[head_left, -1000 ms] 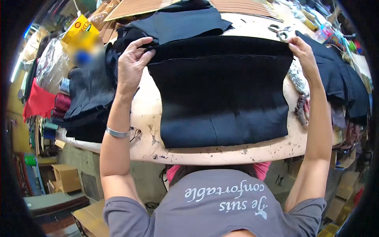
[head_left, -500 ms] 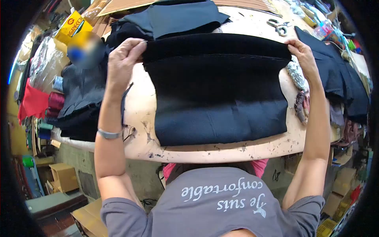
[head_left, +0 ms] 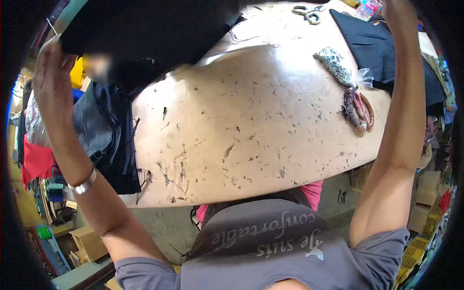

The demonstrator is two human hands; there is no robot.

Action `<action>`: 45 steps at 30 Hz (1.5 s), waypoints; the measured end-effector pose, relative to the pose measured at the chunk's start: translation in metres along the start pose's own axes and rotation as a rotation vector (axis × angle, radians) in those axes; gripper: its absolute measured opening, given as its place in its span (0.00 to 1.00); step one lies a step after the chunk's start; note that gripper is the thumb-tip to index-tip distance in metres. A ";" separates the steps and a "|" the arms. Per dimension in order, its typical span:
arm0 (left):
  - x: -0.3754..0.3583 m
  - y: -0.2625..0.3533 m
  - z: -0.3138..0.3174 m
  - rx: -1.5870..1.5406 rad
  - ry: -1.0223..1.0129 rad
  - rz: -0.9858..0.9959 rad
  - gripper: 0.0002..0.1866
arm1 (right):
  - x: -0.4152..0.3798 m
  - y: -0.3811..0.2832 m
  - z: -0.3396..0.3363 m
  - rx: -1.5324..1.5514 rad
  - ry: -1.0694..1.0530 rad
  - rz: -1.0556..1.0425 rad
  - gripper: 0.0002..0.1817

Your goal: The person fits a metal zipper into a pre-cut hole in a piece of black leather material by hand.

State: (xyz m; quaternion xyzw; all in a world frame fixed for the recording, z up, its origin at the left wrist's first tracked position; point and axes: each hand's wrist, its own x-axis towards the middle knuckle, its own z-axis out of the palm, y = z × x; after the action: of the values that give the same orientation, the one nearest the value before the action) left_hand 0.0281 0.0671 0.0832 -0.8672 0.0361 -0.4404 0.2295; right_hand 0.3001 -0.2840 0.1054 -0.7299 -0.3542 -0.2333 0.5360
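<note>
A piece of black fabric (head_left: pixel 145 34) is raised at the top left, well above the table, with its upper part cut off by the view's edge. My left hand (head_left: pixel 54 79) is closed on the fabric's left edge. At the top right, my right hand (head_left: pixel 400 12) is mostly out of view, and its fingers are hidden. Below the fabric on the left lies a stack of dark cloth pieces (head_left: pixel 108 130). More folded dark cloth (head_left: pixel 372 48) lies beside my right forearm.
The pale worktable (head_left: pixel 232 135) carries scattered dark scraps and marks. Scissors (head_left: pixel 309 14) lie at the far side. A foil-like wrapped bundle (head_left: pixel 333 65) and brownish-red twisted bundles (head_left: pixel 358 110) sit on the right. Red cloth (head_left: pixel 37 162) hangs on the left.
The black fabric has gone from in front of me up and to the left, uncovering the tabletop. Both my hands have risen and spread farther apart.
</note>
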 end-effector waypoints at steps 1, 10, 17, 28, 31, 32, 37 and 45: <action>-0.008 0.004 -0.004 -0.272 -0.014 -0.271 0.11 | -0.002 0.015 -0.011 -0.187 -0.041 -0.169 0.17; -0.119 0.131 -0.026 -1.207 -0.687 -0.843 0.02 | -0.180 0.088 -0.020 0.032 -0.697 0.033 0.06; -0.157 0.167 -0.037 -1.145 -0.675 -0.804 0.03 | -0.223 0.082 -0.032 0.066 -0.685 0.152 0.05; -0.157 0.177 -0.040 -0.883 -0.716 -0.587 0.06 | -0.230 0.074 -0.031 -0.198 -0.731 -0.107 0.07; -0.157 0.179 -0.041 -0.831 -0.710 -0.550 0.06 | -0.232 0.075 -0.033 -0.293 -0.741 -0.209 0.08; -0.157 0.180 -0.042 -0.812 -0.711 -0.539 0.06 | -0.233 0.075 -0.033 -0.317 -0.744 -0.229 0.08; -0.118 0.192 -0.051 -0.418 -0.772 -0.245 0.05 | -0.234 0.066 -0.028 -0.340 -0.716 -0.222 0.08; -0.100 0.252 -0.013 -0.555 -0.905 -0.048 0.33 | -0.238 0.070 -0.027 -0.304 -0.700 -0.209 0.08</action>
State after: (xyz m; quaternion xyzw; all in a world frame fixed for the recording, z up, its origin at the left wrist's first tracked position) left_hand -0.0073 -0.1360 -0.0931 -0.9992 0.0286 -0.0010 -0.0260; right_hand 0.2022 -0.3855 -0.1003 -0.7965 -0.5494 -0.0733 0.2418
